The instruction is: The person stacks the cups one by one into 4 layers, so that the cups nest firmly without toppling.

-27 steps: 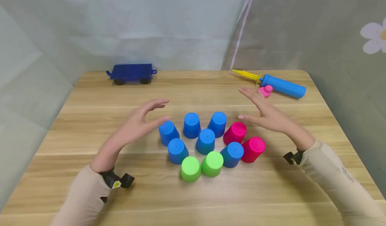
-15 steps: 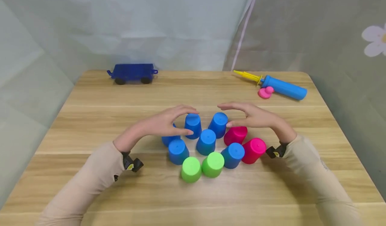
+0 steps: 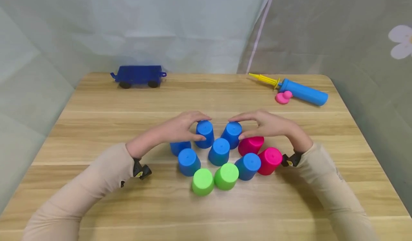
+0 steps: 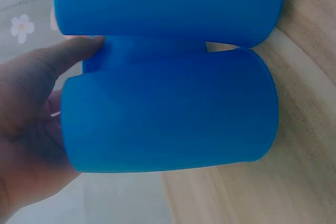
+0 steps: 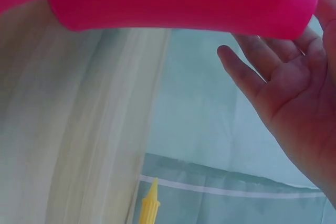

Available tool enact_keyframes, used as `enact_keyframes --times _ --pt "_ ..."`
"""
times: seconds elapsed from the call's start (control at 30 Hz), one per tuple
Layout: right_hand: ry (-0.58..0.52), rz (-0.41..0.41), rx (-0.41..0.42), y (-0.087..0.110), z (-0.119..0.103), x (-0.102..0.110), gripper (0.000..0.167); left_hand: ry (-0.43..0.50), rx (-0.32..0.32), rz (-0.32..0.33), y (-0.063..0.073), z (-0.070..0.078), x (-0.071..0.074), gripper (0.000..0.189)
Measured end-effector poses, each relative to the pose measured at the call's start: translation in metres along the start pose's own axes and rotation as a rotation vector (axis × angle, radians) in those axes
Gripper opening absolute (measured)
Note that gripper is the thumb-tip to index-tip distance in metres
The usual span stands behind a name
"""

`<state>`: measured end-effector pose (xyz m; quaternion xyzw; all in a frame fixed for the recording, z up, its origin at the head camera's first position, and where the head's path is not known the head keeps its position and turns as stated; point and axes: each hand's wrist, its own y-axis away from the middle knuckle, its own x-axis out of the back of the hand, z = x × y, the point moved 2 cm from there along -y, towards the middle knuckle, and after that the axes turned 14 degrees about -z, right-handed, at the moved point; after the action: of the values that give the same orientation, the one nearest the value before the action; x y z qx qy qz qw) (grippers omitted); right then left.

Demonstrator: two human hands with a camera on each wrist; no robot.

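Observation:
Upside-down plastic cups stand in a cluster on the table. My left hand (image 3: 179, 126) has its thumb and fingers round the back-left blue cup (image 3: 205, 135); in the left wrist view the thumb reaches a cup behind two nearer blue cups (image 4: 168, 114). My right hand (image 3: 268, 123) holds the back-right blue cup (image 3: 231, 135), thumb at its right side and fingers behind. In the right wrist view red cups (image 5: 184, 6) hide that cup. Another red cup (image 3: 251, 146) lies partly under the right hand, and a blue cup (image 3: 180, 148) partly under the left.
Two green cups (image 3: 203, 182) are at the front of the cluster, with a blue cup (image 3: 219, 151) in its middle. A dark blue toy wagon (image 3: 138, 75) stands back left. Back right lie a blue and yellow hand pump (image 3: 302, 92) and a pink toy duck (image 3: 284, 97).
Both hands have come inward from either side of the cluster and closed round the two back blue cups. The cups stand where they were.

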<state>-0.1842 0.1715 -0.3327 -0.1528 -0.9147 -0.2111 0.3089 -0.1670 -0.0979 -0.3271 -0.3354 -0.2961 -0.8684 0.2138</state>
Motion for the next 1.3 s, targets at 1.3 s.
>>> enact_keyframes --times 1.3 --pt "-0.078 0.056 0.095 -0.012 0.013 -0.014 0.051 0.248 0.169 0.424 -0.019 -0.067 0.047 0.06"
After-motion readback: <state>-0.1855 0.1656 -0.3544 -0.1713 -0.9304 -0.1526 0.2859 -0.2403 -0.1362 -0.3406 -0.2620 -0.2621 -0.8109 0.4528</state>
